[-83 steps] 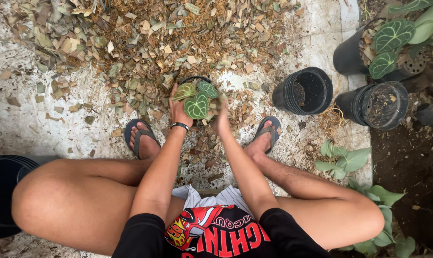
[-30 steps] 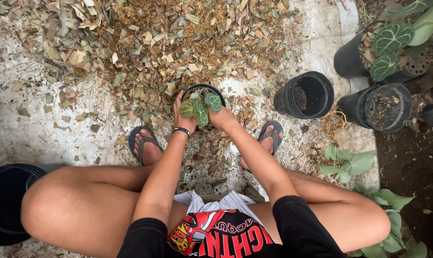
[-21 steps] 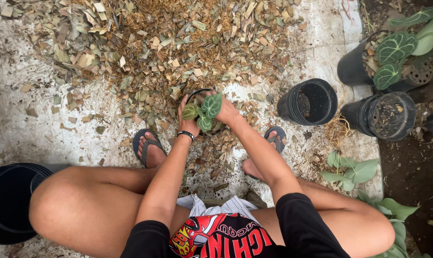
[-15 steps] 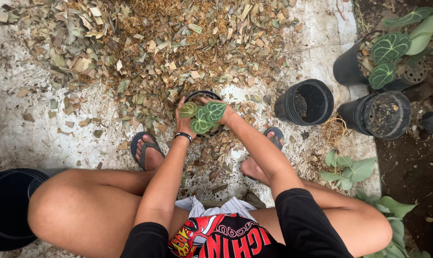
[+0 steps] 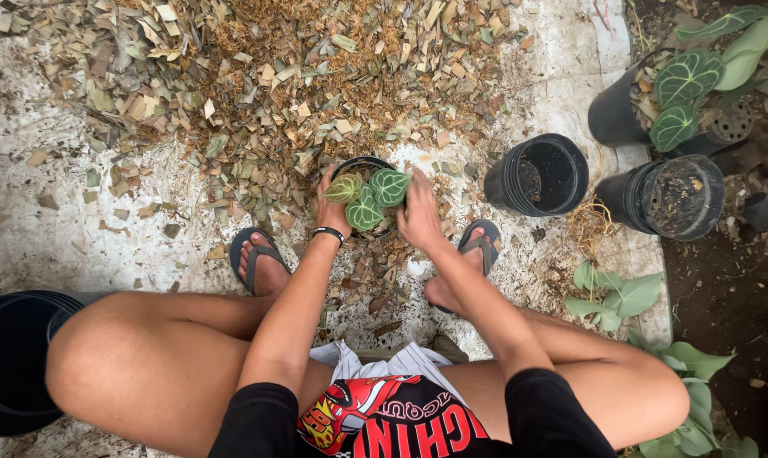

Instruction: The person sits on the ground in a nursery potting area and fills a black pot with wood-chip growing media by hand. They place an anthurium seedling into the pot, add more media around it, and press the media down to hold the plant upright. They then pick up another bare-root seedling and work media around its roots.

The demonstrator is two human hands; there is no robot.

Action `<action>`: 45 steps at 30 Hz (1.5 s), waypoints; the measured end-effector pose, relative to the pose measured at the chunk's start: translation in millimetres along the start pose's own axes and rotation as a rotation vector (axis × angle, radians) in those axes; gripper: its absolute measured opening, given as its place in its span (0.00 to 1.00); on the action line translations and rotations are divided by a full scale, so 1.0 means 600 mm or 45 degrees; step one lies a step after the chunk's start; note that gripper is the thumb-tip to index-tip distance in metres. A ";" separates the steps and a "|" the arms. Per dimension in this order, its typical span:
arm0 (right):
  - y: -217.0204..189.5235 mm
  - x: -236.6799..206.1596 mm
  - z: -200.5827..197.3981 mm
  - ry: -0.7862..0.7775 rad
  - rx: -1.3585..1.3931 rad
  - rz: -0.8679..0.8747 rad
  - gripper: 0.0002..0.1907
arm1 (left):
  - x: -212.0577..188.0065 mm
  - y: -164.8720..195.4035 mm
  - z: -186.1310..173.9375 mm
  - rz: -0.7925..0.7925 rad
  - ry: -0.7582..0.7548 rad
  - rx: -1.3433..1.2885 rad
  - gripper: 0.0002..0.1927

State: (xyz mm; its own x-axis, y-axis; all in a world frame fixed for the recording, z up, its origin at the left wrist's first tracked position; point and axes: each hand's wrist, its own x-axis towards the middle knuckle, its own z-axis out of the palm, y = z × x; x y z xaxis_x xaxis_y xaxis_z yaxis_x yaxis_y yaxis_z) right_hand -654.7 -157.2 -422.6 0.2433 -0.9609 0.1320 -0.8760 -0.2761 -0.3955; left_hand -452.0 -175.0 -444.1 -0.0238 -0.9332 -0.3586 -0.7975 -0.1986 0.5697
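Head view, scanning from the left: a dark round tub (image 5: 15, 360) is sitting at the frame edge beside the person's knee, and a wide pile of chopped dry leaves (image 5: 257, 93) is spreading over the pale floor (image 5: 53, 229). Coming in to centre, the left hand (image 5: 331, 210) is cupping the near-left side of a small black pot (image 5: 360, 170), fingers wrapped on its wall. The pot is standing upright on the leaf litter between the two sandalled feet, holding a plant (image 5: 369, 188) with veined heart-shaped leaves. The right hand (image 5: 420, 219) is pressing the pot's right side, fingers spread, so both are gripping it. It looks light, thin-walled and a bit flexible; the leaves look tender, so hold the wall, not the foliage. Further right, an empty pot (image 5: 538, 176) is lying tilted, and a soil-filled pot (image 5: 668, 197) is standing beyond it.
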 end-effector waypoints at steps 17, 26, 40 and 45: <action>-0.019 0.087 -0.017 -0.931 1.080 0.857 0.39 | -0.042 -0.053 -0.027 0.181 0.362 0.043 0.18; 0.050 0.019 0.026 0.038 0.733 0.975 0.37 | -0.033 -0.063 0.024 0.223 0.565 -0.198 0.23; 0.028 -0.021 0.076 -0.770 -0.059 0.317 0.77 | -0.121 -0.016 0.145 -0.385 0.490 -0.803 0.51; 0.020 -0.067 0.118 -0.729 -0.136 0.285 0.44 | -0.142 -0.003 0.128 -0.211 0.596 -0.166 0.50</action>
State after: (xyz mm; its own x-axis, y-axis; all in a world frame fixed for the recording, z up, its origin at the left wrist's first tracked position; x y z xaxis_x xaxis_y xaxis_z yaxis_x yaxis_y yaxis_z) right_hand -645.2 -123.1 -497.1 0.2078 -0.8615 -0.4633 -0.9611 -0.0917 -0.2605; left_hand -494.8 -72.1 -471.2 0.3931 -0.9142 -0.0990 -0.6854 -0.3631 0.6312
